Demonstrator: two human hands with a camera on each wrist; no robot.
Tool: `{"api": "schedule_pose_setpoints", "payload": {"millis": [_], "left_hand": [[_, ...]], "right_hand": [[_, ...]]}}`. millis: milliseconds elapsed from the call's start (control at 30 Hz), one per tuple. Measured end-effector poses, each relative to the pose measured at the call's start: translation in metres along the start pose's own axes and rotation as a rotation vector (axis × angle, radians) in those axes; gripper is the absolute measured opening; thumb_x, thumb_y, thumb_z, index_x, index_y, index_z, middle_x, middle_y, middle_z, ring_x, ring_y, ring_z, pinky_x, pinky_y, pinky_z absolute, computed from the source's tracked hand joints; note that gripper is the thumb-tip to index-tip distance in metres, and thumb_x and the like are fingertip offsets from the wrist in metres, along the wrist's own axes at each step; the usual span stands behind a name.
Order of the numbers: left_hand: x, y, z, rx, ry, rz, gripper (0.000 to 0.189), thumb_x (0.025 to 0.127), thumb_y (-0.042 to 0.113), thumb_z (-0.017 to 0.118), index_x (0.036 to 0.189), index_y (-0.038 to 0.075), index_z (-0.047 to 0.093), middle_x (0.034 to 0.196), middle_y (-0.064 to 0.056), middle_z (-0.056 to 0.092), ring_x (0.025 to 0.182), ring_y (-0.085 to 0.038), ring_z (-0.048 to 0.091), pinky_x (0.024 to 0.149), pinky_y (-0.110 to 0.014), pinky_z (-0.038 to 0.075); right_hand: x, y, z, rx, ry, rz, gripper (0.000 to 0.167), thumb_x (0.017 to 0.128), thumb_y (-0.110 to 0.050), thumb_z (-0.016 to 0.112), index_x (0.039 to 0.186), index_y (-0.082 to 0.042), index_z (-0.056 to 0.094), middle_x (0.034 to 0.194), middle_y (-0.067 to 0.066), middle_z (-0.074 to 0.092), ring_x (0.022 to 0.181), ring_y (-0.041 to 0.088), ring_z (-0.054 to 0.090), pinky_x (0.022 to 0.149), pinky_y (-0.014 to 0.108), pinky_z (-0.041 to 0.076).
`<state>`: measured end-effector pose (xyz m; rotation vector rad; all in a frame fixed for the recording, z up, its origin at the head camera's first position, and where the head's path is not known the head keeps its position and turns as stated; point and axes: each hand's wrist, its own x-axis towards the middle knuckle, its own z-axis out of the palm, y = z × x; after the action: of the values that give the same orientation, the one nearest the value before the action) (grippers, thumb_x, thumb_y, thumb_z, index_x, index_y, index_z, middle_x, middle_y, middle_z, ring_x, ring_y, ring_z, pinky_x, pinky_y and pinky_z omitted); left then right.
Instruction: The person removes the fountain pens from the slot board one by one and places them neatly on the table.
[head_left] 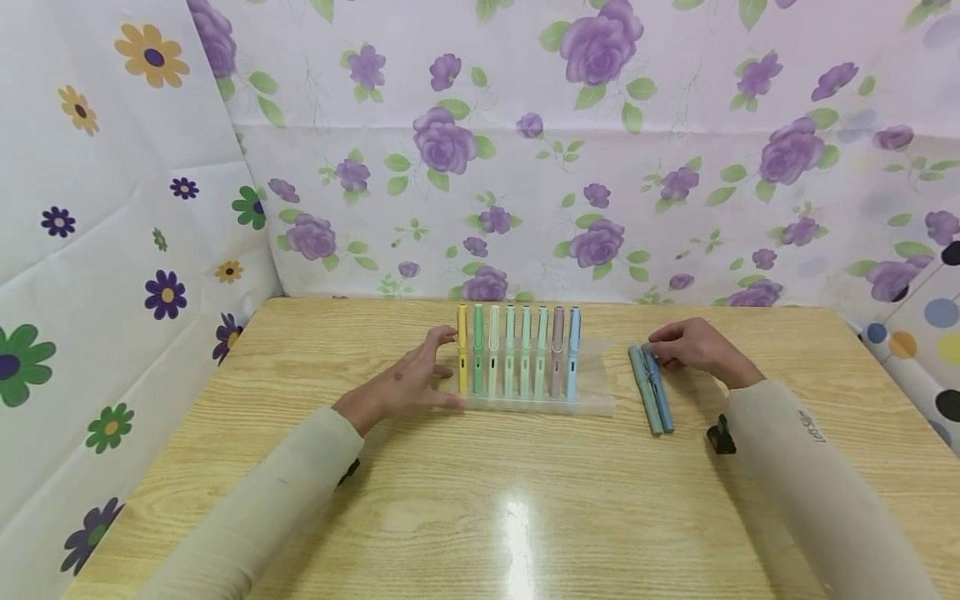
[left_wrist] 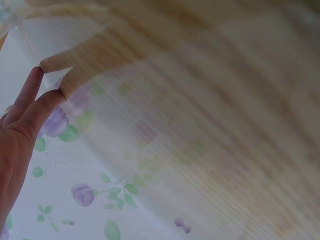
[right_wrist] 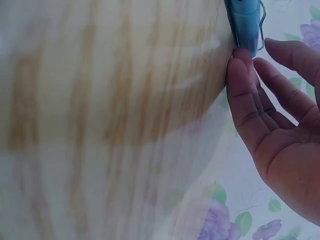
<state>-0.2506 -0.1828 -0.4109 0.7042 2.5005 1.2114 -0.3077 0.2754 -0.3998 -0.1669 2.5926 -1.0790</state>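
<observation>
A clear pen stand [head_left: 600, 407] holds a row of upright capped pens, from a yellow pen [head_left: 462, 350] at the left through green, cream and pale green to a mauve pen [head_left: 557, 354] and a light blue pen [head_left: 573, 354]. At the stand's left end is my left hand [head_left: 408, 379], fingers and thumb spread; its fingertips meet the glossy tabletop in the left wrist view. To the right, a grey-green pen [head_left: 645, 392] and a blue pen [head_left: 660, 396] lie side by side. My right hand [head_left: 697, 346] pinches the blue pen's far end.
The wood-grain table [head_left: 450, 508] runs up to a white cloth backdrop [head_left: 525, 208] with purple flowers. A side cloth [head_left: 97, 275] with coloured daisies hangs at the left. Black wrist devices, such as the one under the right sleeve [head_left: 722, 436], sit close to the tabletop.
</observation>
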Motion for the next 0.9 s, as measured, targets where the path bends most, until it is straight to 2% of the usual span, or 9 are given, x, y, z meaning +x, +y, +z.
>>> {"api": "schedule_pose_setpoints", "payload": {"millis": [233, 467, 733, 900], "left_hand": [[0.0, 0.0, 0.0, 0.017, 0.002, 0.004, 0.099, 0.086, 0.022, 0.082, 0.152, 0.02, 0.008, 0.162, -0.015, 0.013, 0.127, -0.041, 0.053, 0.096, -0.052, 0.05], [0.001, -0.001, 0.0, 0.026, 0.002, 0.019, 0.1, 0.086, 0.021, 0.082, 0.152, 0.019, 0.007, 0.161, -0.016, 0.013, 0.126, -0.041, 0.054, 0.097, -0.053, 0.049], [0.001, -0.002, 0.001, 0.036, 0.01, 0.043, 0.1, 0.085, 0.018, 0.083, 0.151, 0.015, 0.007, 0.16, -0.021, 0.015, 0.123, -0.042, 0.056, 0.094, -0.051, 0.051], [0.001, -0.002, 0.001, 0.033, 0.008, 0.04, 0.1, 0.085, 0.018, 0.082, 0.151, 0.015, 0.007, 0.16, -0.02, 0.014, 0.124, -0.042, 0.055, 0.095, -0.052, 0.051]], "right_hand": [[-0.006, -0.003, -0.003, -0.004, 0.01, -0.03, 0.047, 0.103, -0.023, 0.058, 0.133, 0.013, 0.054, 0.107, 0.019, 0.07, 0.093, 0.025, 0.069, 0.083, 0.04, 0.057], [-0.014, -0.015, -0.012, 0.082, 0.009, -0.068, 0.052, 0.105, -0.026, 0.056, 0.139, 0.013, 0.048, 0.131, 0.032, 0.057, 0.112, 0.04, 0.064, 0.095, 0.049, 0.051], [-0.02, -0.033, -0.014, 0.13, 0.063, -0.111, 0.052, 0.103, -0.03, 0.059, 0.137, 0.009, 0.052, 0.127, 0.028, 0.06, 0.115, 0.041, 0.061, 0.095, 0.044, 0.052], [-0.024, -0.047, -0.013, 0.128, 0.078, -0.138, 0.049, 0.103, -0.031, 0.059, 0.135, 0.006, 0.055, 0.125, 0.026, 0.062, 0.115, 0.04, 0.062, 0.094, 0.04, 0.053]]}}
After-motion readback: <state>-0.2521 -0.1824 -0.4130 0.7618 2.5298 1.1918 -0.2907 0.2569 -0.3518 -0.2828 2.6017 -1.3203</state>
